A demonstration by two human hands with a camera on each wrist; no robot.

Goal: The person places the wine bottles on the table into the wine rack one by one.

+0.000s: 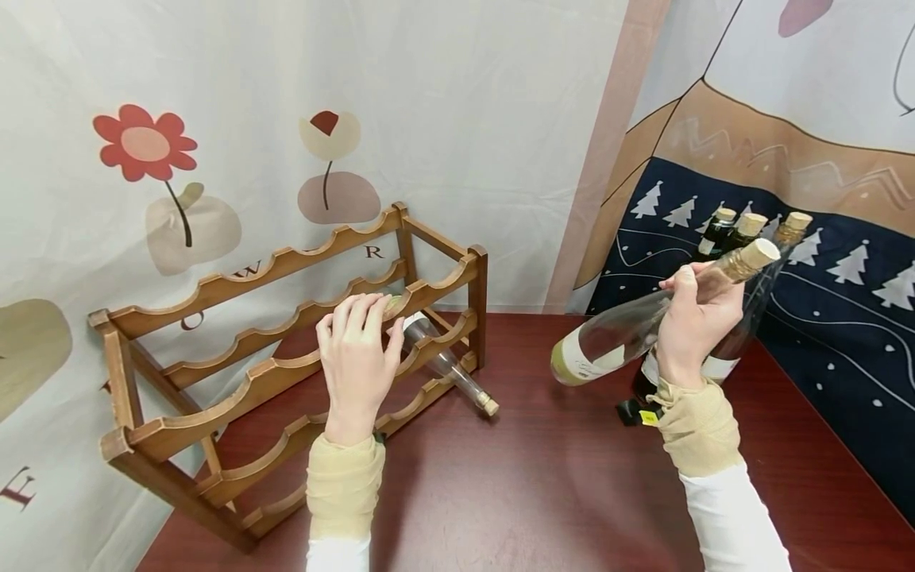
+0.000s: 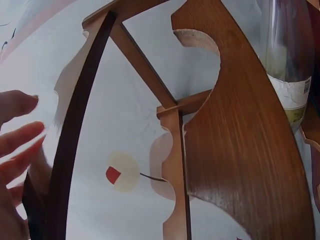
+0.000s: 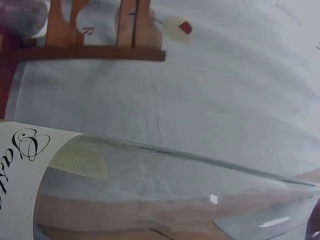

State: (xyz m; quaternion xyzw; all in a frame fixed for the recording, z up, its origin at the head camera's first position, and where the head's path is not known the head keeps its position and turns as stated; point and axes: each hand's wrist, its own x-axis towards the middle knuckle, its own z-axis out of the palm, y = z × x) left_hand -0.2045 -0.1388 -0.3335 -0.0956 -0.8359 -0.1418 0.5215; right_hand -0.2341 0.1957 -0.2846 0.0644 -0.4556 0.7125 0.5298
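Observation:
My right hand (image 1: 695, 322) grips a clear corked wine bottle (image 1: 608, 342) by its neck, and the bottle tilts with its base down to the left above the table. Its white label (image 3: 20, 165) shows close up in the right wrist view. My left hand (image 1: 360, 349) is over the upper front rail of a wooden wine rack (image 1: 286, 373). In the left wrist view its fingers (image 2: 22, 137) are loosely bent beside a rail; whether they touch it I cannot tell. Another corked bottle (image 1: 446, 361) lies in the rack, its neck sticking out at the front.
Several corked bottles (image 1: 789, 226) stand behind my right hand, partly hidden. A small black item with a yellow tag (image 1: 649, 418) is on the dark red table (image 1: 500, 492). A printed cloth (image 1: 486, 159) hangs behind the rack.

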